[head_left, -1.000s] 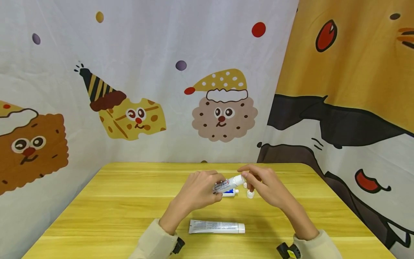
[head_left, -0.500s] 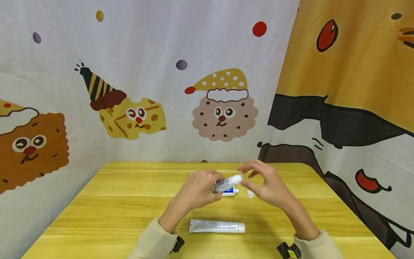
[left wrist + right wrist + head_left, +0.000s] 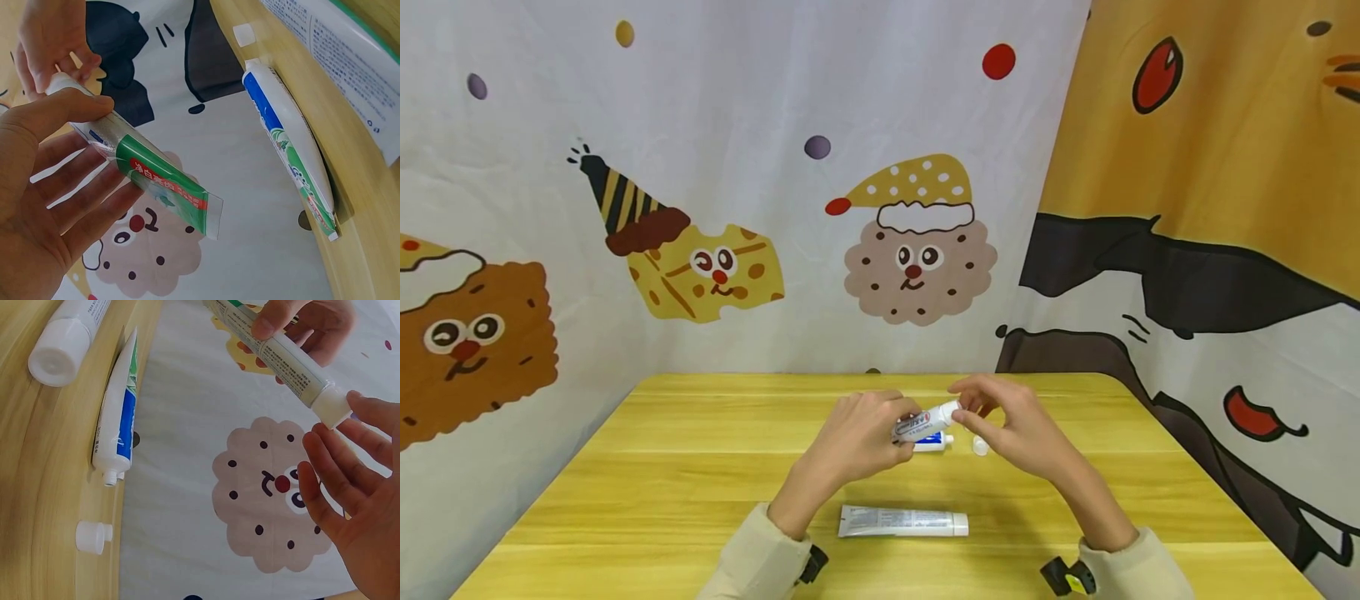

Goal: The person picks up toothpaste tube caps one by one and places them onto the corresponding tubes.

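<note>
My left hand (image 3: 857,437) grips a toothpaste tube (image 3: 159,178) around its middle, thumb on one side and fingers on the other. The tube is held tilted above the table, its white cap (image 3: 331,406) toward the right. My right hand (image 3: 1018,425) has its thumb and fingertips at that cap, pinching its edge, with the other fingers spread below. Behind the held tube, a blue, white and green toothpaste tube (image 3: 119,428) lies with its nozzle bare. A loose white cap (image 3: 90,537) stands close to that nozzle, with another small white piece partly hidden behind it.
Nearer the front of the wooden table (image 3: 700,517) lies a capped toothpaste tube (image 3: 902,522), its cap pointing right. A cloth with cartoon figures (image 3: 737,125) hangs behind the table and along its sides.
My right thumb and fingers came away from the cap half a second ago, spreading apart, and are now back against it. The left hand keeps its hold on the tube.
</note>
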`<state>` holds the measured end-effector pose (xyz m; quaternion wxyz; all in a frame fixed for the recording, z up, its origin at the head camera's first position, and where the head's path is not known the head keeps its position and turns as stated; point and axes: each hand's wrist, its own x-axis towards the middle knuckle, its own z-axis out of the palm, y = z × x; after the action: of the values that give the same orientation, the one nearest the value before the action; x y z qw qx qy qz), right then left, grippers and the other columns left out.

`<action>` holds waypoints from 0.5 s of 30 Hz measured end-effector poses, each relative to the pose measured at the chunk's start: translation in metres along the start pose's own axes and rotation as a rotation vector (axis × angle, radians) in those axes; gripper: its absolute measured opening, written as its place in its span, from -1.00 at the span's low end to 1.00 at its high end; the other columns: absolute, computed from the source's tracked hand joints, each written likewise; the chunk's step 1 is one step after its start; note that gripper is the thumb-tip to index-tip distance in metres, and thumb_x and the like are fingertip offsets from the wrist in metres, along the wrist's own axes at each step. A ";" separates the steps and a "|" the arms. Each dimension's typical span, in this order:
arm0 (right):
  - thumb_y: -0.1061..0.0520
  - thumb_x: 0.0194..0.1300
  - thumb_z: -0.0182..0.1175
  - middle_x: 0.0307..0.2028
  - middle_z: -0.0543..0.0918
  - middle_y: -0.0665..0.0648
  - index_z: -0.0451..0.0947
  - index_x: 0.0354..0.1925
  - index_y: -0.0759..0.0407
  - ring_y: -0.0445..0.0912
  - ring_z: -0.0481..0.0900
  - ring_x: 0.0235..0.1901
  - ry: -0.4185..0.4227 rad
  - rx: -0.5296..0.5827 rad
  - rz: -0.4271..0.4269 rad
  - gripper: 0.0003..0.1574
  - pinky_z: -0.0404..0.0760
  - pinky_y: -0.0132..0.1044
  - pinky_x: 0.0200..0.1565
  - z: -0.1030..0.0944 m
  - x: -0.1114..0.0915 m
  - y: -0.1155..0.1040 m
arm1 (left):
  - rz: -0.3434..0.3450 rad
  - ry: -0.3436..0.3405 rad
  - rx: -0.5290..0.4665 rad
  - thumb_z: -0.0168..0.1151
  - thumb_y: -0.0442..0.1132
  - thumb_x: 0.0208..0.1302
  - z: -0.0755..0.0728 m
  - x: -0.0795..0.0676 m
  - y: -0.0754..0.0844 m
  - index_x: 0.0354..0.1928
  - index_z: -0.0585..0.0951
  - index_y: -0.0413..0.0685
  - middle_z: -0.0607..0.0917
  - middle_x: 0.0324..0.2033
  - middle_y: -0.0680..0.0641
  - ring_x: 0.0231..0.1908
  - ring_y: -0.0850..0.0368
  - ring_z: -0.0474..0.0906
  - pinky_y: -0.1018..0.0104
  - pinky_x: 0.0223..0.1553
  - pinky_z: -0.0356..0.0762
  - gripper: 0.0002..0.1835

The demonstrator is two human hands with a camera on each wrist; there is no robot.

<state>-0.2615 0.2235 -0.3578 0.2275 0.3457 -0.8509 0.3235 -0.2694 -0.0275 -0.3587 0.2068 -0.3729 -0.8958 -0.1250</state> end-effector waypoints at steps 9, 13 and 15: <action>0.15 0.53 0.17 -0.47 0.63 -0.06 0.60 0.14 0.06 -0.32 0.57 -0.49 -0.042 0.043 0.075 -0.72 0.63 -0.33 -0.34 -0.003 0.001 -0.005 | 0.008 0.012 -0.003 0.52 -0.10 0.12 0.000 0.000 0.000 -0.06 0.76 0.09 0.78 -0.27 0.13 -0.52 0.33 0.46 0.51 -0.52 0.34 -0.68; 0.14 0.58 0.09 -0.52 0.61 -0.03 0.59 0.16 0.04 -0.30 0.53 -0.55 -0.058 0.069 0.104 -0.72 0.58 -0.34 -0.43 -0.004 0.001 -0.007 | 0.008 0.016 -0.001 0.52 -0.10 0.12 0.001 0.000 -0.001 -0.06 0.76 0.09 0.78 -0.27 0.13 -0.50 0.32 0.51 0.51 -0.51 0.37 -0.68; 0.13 0.59 0.07 -0.54 0.60 -0.01 0.59 0.15 0.04 -0.29 0.52 -0.57 -0.057 0.073 0.117 -0.72 0.55 -0.34 -0.47 -0.005 0.000 -0.007 | 0.009 0.018 0.000 0.52 -0.10 0.12 0.001 0.000 -0.001 -0.06 0.76 0.09 0.78 -0.27 0.13 -0.49 0.31 0.53 0.51 -0.50 0.38 -0.68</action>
<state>-0.2557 0.2231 -0.3517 0.1711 0.3127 -0.8633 0.3573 -0.2701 -0.0276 -0.3593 0.2153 -0.3759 -0.8923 -0.1272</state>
